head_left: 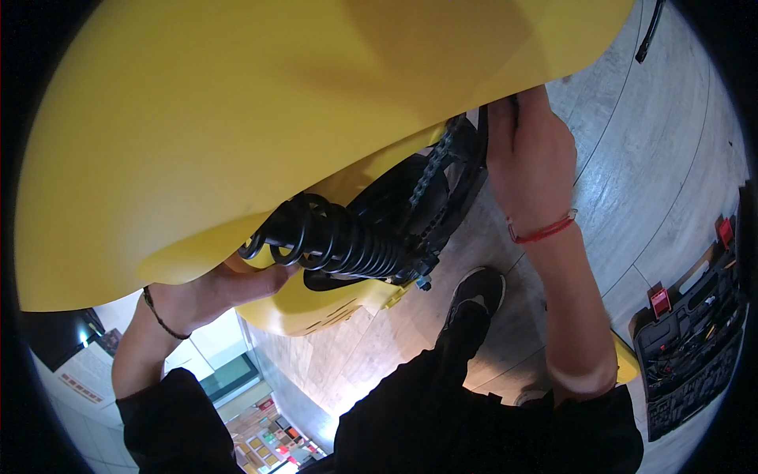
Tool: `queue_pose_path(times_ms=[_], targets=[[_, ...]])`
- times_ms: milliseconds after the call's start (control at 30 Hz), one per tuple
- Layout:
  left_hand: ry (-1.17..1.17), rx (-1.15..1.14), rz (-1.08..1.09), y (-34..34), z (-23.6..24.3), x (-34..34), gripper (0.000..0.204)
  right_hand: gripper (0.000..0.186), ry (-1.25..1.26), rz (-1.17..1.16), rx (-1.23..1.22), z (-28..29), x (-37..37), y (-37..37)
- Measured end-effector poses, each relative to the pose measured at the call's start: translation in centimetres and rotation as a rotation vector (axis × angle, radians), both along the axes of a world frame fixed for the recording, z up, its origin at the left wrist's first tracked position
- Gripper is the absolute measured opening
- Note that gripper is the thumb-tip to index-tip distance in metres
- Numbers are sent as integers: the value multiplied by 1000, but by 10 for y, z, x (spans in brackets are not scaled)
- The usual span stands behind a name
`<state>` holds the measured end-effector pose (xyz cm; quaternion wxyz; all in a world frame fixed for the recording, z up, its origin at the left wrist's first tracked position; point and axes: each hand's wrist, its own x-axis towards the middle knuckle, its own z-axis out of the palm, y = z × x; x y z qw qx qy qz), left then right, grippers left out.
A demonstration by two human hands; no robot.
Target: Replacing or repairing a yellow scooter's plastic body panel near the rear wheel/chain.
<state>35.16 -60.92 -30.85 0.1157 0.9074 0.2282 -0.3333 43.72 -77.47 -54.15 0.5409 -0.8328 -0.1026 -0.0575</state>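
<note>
A large yellow body panel [237, 103] of a vehicle fills the upper left. Below its edge, a black coil-spring shock absorber [339, 241] slants down to the right, with a dark chain [430, 170] behind it. My left hand [237, 288] reaches in under the panel beside the upper end of the spring; its thumb shows, but the other fingers are hidden. On the far side of the chain, my right hand [537, 166] is curled at the panel's right edge by a black curved part [474, 158]. The panel hides its fingertips and whatever they hold.
A lower yellow cover [316, 310] with slots sits beneath the spring. My shoe [478, 292] rests on the wood-look floor [647, 150]. An opened black tool case [695, 347] lies at the right, near a small yellow object [625, 361]. A black cable end [649, 35] shows top right.
</note>
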Motion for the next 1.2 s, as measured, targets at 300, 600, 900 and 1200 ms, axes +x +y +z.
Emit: queue_pose_path(times_ms=[300, 600, 900, 1200], targets=[[36, 2, 135, -10, -2, 7, 63, 20, 130, -9, -83, 6, -2, -2], [-43, -61, -19, 2, -3, -2, 60, 23, 173, 26, -85, 10, -2, 0], [-77, -236, 250, -4, -7, 1, 60, 20, 125, 68, -47, 14, 1, -8], [-22, 32, -26, -7, -4, 4, 66, 22, 108, 102, -186, 16, 5, -10]])
